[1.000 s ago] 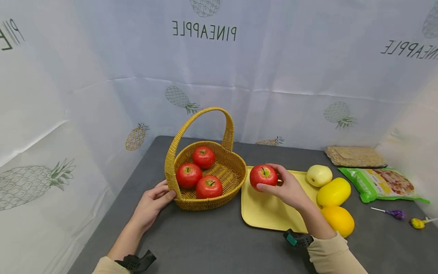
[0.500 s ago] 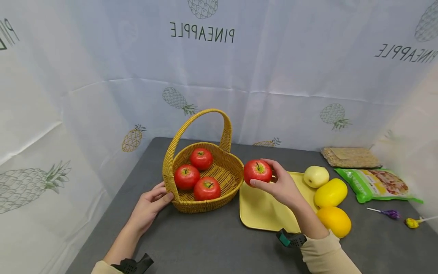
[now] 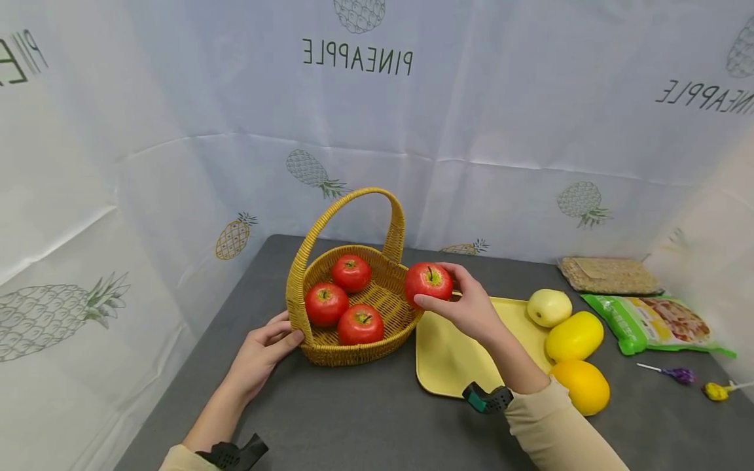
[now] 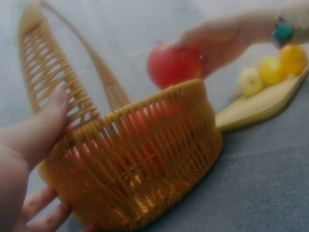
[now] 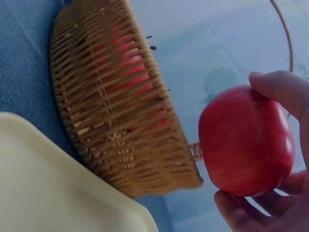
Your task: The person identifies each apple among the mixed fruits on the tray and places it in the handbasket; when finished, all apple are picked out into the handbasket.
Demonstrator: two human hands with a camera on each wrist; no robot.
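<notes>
My right hand (image 3: 471, 304) holds a red apple (image 3: 428, 285) in the air, just above the right rim of the yellow wicker basket (image 3: 403, 327). In the right wrist view, thumb and fingers lie on opposite sides of that apple (image 5: 244, 140). Three other red apples lie inside the basket, one of them nearest the front (image 3: 360, 324). At the basket's left end my left hand (image 3: 265, 353) grips its side near the foot of the handle. The left wrist view has the thumb against the handle base (image 4: 63, 87), with the fingers lower on the outside.
A yellow tray (image 3: 438, 369) stands right of the basket. Along its right side lie a pale green fruit (image 3: 549, 308), a yellow fruit (image 3: 574, 336) and an orange-yellow fruit (image 3: 583, 386). Farther right are a green food packet (image 3: 660, 324), a brown packet (image 3: 609, 275) and two lollipops (image 3: 677, 375).
My right hand has carried the apple left and upward, from over the tray to the basket's right rim. The left hand has stayed at the basket.
</notes>
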